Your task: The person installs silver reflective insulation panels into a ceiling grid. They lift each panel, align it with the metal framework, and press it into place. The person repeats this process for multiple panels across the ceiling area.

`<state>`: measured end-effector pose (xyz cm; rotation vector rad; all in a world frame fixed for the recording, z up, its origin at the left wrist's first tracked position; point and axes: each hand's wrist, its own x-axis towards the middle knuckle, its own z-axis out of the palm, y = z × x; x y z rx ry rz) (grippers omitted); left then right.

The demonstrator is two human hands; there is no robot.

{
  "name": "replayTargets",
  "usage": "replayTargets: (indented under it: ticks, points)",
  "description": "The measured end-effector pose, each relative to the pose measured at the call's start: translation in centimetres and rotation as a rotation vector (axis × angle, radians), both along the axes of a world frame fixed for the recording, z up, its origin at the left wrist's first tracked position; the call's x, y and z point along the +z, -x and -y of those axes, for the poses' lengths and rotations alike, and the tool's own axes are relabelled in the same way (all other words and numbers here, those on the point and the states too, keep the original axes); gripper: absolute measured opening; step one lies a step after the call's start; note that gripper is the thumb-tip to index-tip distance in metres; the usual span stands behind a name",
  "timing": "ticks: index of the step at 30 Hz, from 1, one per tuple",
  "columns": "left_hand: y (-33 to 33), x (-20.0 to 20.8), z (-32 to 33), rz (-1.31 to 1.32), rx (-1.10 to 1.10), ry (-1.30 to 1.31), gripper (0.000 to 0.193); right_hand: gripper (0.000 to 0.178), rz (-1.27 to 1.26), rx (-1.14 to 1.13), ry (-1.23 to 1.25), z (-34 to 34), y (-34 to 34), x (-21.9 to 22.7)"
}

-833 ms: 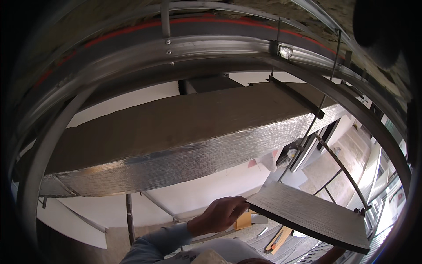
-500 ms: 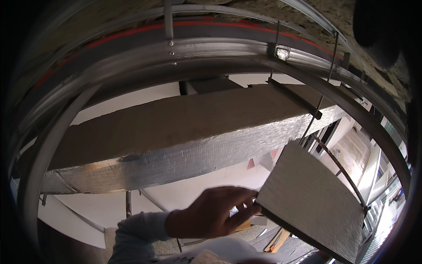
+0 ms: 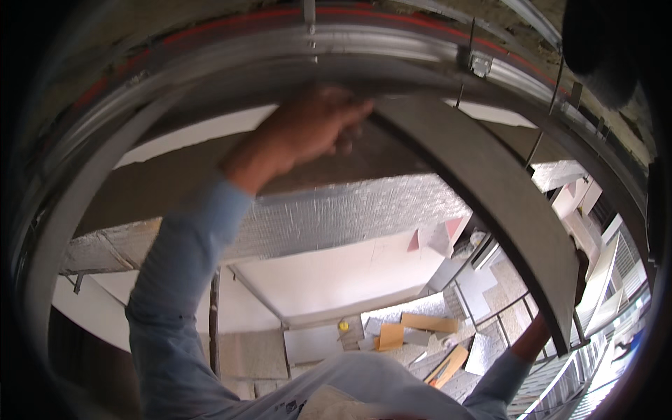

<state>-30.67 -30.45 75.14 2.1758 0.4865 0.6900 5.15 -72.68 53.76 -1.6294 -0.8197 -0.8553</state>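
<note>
A stiff grey insulation panel (image 3: 490, 189) with a dark edge is held up on the right, tilted. My left hand (image 3: 311, 129) is raised, its fingertips pinching the panel's upper left corner just below a metal ceiling channel (image 3: 392, 45). At the panel's lower right edge, the dark fingers of my right hand (image 3: 580, 274) wrap round the side; the panel hides most of that hand. Behind the panel runs a long duct (image 3: 350, 206) with a shiny foil side and a dull brownish top face.
Thin hanging rods (image 3: 546, 133) drop from the metal frame at the right. A broad metal profile (image 3: 63, 231) curves down at the left. Far below, board offcuts (image 3: 428, 323), a yellow round thing (image 3: 344, 325) and a cutting tool on a board (image 3: 446, 367) lie on the floor.
The panel has been lifted from the lower right toward the ceiling frame and turned more edge-on. My left hand rose with its corner, and my right forearm has come into view.
</note>
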Motion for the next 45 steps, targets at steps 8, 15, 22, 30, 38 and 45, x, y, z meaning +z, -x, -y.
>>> replayTargets:
  ticks: [8, 15, 22, 30, 38, 45]
  points:
    - [-5.1, 1.8, -10.0, -0.068, -0.008, 0.163, 0.036, 0.046, 0.501, 0.086, 0.090, -9.6, -2.1, 5.4]
    - [-5.8, 3.7, -13.3, -0.153, 0.074, 0.155, 0.032, 0.070, -0.429, 1.380, -0.426, -11.4, -7.7, 7.8]
    - [-9.7, 4.4, -16.6, -0.188, 0.221, 0.382, 0.024, 0.052, 0.589, 0.455, 0.297, -13.0, -7.8, 10.0]
    - [-10.8, 1.7, -19.9, -0.065, 0.275, 0.370, 0.017, 0.070, 0.480, 0.545, 0.382, -14.9, -6.7, 13.3]
    - [-10.7, 0.8, -19.4, 0.002, 0.301, 0.304, 0.026, 0.091, 0.091, 1.028, 0.110, -17.2, -10.2, 12.6]
    - [-9.3, 0.2, -18.9, -0.053, 0.319, 0.164, 0.043, 0.072, 0.077, 0.967, 0.068, -18.7, -10.2, 12.5]
